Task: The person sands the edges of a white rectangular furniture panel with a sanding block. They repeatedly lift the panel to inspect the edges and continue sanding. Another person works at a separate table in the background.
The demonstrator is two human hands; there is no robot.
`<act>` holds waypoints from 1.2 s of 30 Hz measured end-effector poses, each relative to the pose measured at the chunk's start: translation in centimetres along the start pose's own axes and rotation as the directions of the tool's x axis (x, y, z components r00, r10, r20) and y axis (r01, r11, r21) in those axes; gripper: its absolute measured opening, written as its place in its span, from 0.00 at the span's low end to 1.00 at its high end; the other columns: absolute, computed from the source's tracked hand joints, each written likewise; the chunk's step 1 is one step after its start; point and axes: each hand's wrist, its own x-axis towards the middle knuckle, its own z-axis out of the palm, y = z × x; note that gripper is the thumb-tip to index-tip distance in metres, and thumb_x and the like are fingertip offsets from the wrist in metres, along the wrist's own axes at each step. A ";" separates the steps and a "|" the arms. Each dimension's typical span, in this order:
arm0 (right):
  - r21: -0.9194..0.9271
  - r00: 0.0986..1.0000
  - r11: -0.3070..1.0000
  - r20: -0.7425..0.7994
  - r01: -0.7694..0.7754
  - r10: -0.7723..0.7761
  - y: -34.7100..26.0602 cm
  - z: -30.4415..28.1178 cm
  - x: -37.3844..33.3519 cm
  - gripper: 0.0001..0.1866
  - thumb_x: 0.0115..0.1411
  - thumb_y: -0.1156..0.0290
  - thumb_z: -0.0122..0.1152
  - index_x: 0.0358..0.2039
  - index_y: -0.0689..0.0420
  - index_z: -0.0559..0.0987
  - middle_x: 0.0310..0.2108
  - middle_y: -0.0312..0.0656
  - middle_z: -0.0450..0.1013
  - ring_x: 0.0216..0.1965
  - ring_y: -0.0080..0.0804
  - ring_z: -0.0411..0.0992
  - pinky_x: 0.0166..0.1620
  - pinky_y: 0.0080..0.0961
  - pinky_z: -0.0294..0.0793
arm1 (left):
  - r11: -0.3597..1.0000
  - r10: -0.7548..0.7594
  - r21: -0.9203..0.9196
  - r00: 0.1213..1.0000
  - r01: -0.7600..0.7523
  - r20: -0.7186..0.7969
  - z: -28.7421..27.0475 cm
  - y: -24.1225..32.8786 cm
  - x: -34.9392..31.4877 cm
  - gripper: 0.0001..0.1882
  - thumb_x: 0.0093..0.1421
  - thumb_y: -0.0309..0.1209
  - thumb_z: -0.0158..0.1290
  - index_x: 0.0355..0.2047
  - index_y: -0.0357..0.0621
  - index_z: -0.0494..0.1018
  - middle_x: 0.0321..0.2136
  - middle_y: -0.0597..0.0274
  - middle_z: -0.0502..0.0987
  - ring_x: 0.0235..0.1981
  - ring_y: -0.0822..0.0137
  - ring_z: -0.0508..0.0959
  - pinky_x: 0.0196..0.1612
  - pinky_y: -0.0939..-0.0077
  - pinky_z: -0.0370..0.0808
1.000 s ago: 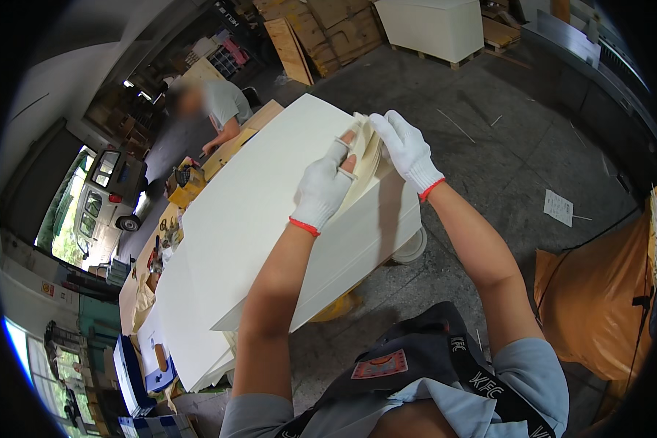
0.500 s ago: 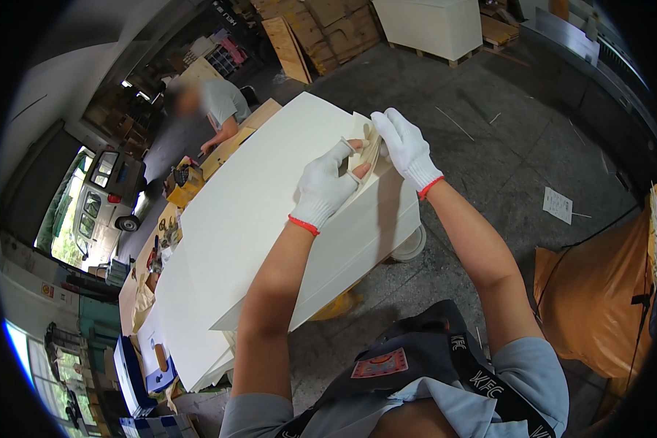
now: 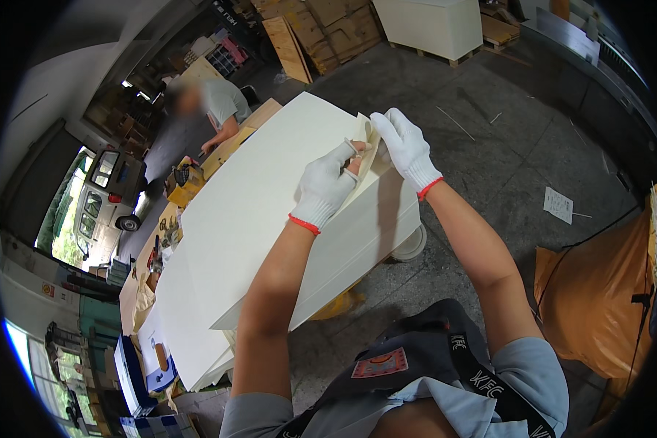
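A stack of large cream-white sheets [image 3: 255, 190] lies in front of me, its corner pointing away and its edge facing me. My left hand [image 3: 324, 182], in a white knit glove with bare thumb and fingertips, rests over the stack's right edge and pinches a bent-up cream sheet [image 3: 367, 162]. My right hand [image 3: 407, 150], gloved in white with a red cuff, grips the same lifted edge from the right, thumb on the near side. Its fingertips are partly hidden behind the sheet. The lifted part curls between both hands.
Beyond the stack, a person [image 3: 223, 106] leans over a wooden bench with a yellow tool box [image 3: 184, 182]. A round white lid or bucket [image 3: 410, 244] is on the floor under the stack's right side. An orange-brown sack [image 3: 595, 292] stands at right; a paper [image 3: 558, 205] lies on the floor.
The lifted sheet edge has curled more and shifted slightly between my hands. My left fingertips have drawn closer together; my right hand has barely moved.
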 end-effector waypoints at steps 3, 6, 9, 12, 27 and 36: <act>-0.013 0.999 0.999 -0.027 0.034 -0.035 0.9 0.1 0.3 0.28 0.66 0.40 0.47 0.31 0.57 0.71 0.21 0.42 0.71 0.24 0.32 0.72 0.35 0.30 0.69 | 0.998 0.056 0.030 0.998 -0.056 -0.016 0.5 -0.6 0.0 0.22 0.60 0.36 0.60 0.55 0.49 0.74 0.43 0.49 0.82 0.43 0.57 0.83 0.48 0.71 0.76; 0.010 1.000 1.000 -0.004 -0.008 0.008 -0.1 0.1 -0.1 0.28 0.67 0.41 0.47 0.31 0.57 0.71 0.21 0.42 0.72 0.24 0.32 0.73 0.34 0.30 0.70 | 0.999 0.031 0.032 0.999 -0.030 -0.016 0.5 -0.8 0.0 0.25 0.59 0.36 0.63 0.56 0.48 0.74 0.43 0.48 0.82 0.43 0.59 0.83 0.48 0.72 0.76; 0.043 0.999 0.998 0.011 -0.041 0.041 -0.3 -0.1 -0.3 0.27 0.67 0.42 0.48 0.31 0.57 0.71 0.21 0.42 0.72 0.23 0.32 0.74 0.33 0.30 0.70 | 1.000 0.026 0.017 0.999 -0.026 -0.021 0.6 -0.8 0.0 0.25 0.60 0.38 0.62 0.56 0.49 0.73 0.43 0.48 0.82 0.42 0.59 0.83 0.47 0.72 0.76; 0.038 0.999 0.999 0.005 -0.039 0.039 0.2 -0.2 -0.1 0.27 0.67 0.42 0.48 0.31 0.57 0.71 0.22 0.43 0.73 0.23 0.32 0.74 0.33 0.29 0.70 | 0.999 0.010 0.031 1.000 -0.010 -0.001 0.2 -0.2 0.0 0.24 0.61 0.40 0.61 0.57 0.51 0.73 0.43 0.49 0.82 0.42 0.58 0.83 0.47 0.72 0.76; -0.661 0.953 0.716 0.303 0.226 -0.021 0.4 -4.8 -0.7 0.34 0.60 0.31 0.46 0.32 0.55 0.76 0.30 0.49 0.77 0.36 0.50 0.76 0.39 0.40 0.72 | 0.915 0.175 0.380 0.982 -0.136 -0.069 0.9 0.1 -0.7 0.24 0.59 0.42 0.56 0.57 0.60 0.73 0.42 0.51 0.81 0.39 0.51 0.82 0.43 0.60 0.79; -0.722 0.864 0.475 0.414 0.503 -0.285 -1.2 -4.7 0.5 0.27 0.64 0.38 0.49 0.32 0.53 0.75 0.27 0.46 0.75 0.33 0.48 0.76 0.37 0.42 0.73 | 0.891 0.210 0.431 0.971 -0.142 -0.114 1.3 -2.4 4.0 0.20 0.60 0.42 0.56 0.50 0.52 0.76 0.41 0.56 0.82 0.39 0.52 0.82 0.42 0.60 0.78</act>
